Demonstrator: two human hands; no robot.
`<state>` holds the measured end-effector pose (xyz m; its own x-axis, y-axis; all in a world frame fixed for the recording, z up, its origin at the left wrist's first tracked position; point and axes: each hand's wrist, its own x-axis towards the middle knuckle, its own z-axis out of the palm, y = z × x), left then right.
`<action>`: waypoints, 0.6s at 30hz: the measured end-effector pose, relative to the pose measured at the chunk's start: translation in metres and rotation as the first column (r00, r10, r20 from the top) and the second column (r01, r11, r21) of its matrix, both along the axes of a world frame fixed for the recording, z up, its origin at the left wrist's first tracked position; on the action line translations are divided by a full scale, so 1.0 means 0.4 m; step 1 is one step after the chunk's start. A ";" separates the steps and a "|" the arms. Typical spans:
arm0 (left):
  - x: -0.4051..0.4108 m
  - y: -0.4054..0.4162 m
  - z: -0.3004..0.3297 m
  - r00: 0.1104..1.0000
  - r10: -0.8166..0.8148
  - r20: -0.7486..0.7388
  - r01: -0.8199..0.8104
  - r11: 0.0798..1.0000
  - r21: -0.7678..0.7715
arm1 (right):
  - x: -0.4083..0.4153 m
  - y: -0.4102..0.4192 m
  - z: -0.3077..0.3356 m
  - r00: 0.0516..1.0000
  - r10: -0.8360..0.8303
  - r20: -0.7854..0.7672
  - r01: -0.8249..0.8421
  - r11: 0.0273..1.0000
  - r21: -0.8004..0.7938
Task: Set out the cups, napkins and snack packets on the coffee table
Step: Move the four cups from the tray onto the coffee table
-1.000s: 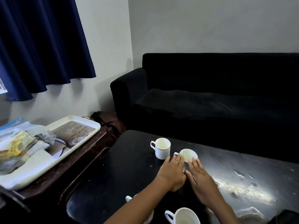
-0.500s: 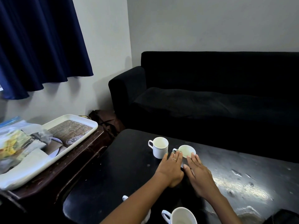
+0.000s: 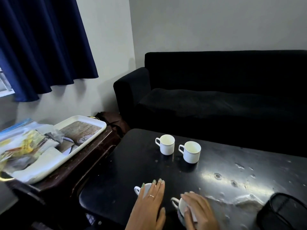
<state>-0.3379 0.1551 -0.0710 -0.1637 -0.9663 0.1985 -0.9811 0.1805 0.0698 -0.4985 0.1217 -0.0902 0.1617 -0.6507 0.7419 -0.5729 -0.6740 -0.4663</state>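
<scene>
Now my hands are back from the far cups and over the near pair. Left hand lies with fingers straight across the top of the near-left cup, holding nothing; right hand curls round the near-right cup, thumb on its side. The two far cups stand upright, side by side and apart, on the table, so they look placed. Napkins and packets remain on the tray, left of the table: those come after these two cups
</scene>
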 end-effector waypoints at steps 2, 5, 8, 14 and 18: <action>0.020 0.049 -0.013 0.999 0.026 -0.047 -0.025 1.000 0.014 | 0.038 0.032 -0.007 0.998 0.028 -0.056 -0.032 0.997 -0.075; 0.042 0.085 -0.020 0.993 0.068 -0.101 -0.067 0.998 0.014 | 0.085 0.051 -0.006 0.982 0.019 -0.190 -0.055 0.981 -0.186; 0.058 0.107 -0.034 0.995 0.059 -0.082 -0.062 0.998 -0.030 | 0.115 0.060 -0.004 0.952 -0.009 -0.306 -0.055 0.978 -0.202; 0.083 0.130 -0.085 0.988 0.154 -0.001 -0.152 0.974 -0.167 | 0.157 0.093 -0.016 0.903 0.007 -0.430 -0.048 0.995 -0.083; 0.084 0.109 -0.110 0.983 0.184 0.003 -0.177 0.948 -0.264 | 0.172 0.080 -0.042 0.890 -0.053 -0.452 -0.006 0.992 -0.129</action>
